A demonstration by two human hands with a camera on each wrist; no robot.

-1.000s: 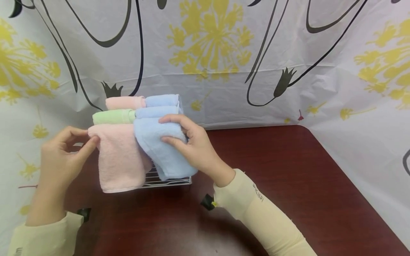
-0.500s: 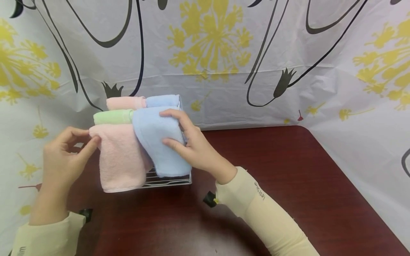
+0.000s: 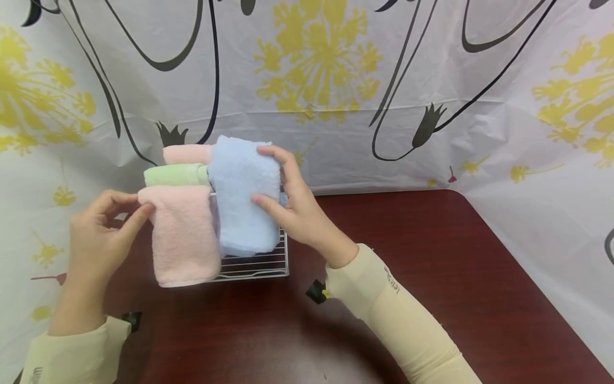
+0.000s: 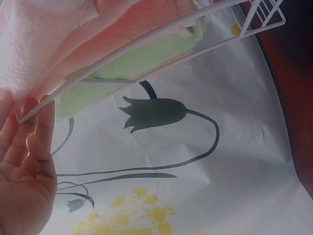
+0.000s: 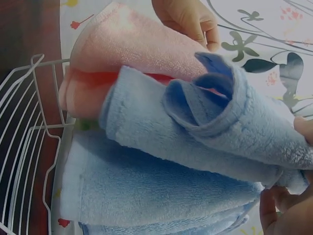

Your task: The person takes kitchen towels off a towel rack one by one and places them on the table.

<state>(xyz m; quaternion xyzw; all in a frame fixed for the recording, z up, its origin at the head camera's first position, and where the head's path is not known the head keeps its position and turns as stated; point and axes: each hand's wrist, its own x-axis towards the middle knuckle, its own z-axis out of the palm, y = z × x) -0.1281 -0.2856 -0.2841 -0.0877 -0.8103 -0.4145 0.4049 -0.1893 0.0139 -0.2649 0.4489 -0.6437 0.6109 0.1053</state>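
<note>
In the head view, my left hand [image 3: 98, 234] pinches the upper left corner of a pink towel [image 3: 184, 234] hanging at the rack's front. The left wrist view shows those fingers at a corner of the white wire rack [image 4: 146, 40]. My right hand [image 3: 304, 213] holds the right edge of a light blue towel [image 3: 244, 197], thumb on its front. In the right wrist view, this blue towel's upper part curls over, and another blue towel [image 5: 161, 191] lies below it. The far blue towels are covered in the head view.
Behind the front pink towel are a green towel [image 3: 175, 175] and another pink towel [image 3: 187, 153] on the rack. The rack stands on a dark red table [image 3: 384, 234]. A patterned white sheet [image 3: 316, 122] closes off the back and sides.
My right hand has moved up and toward the back with the blue towel, which now covers the blue towels behind. More of the rack's wire base shows. My left hand keeps its pinch.
</note>
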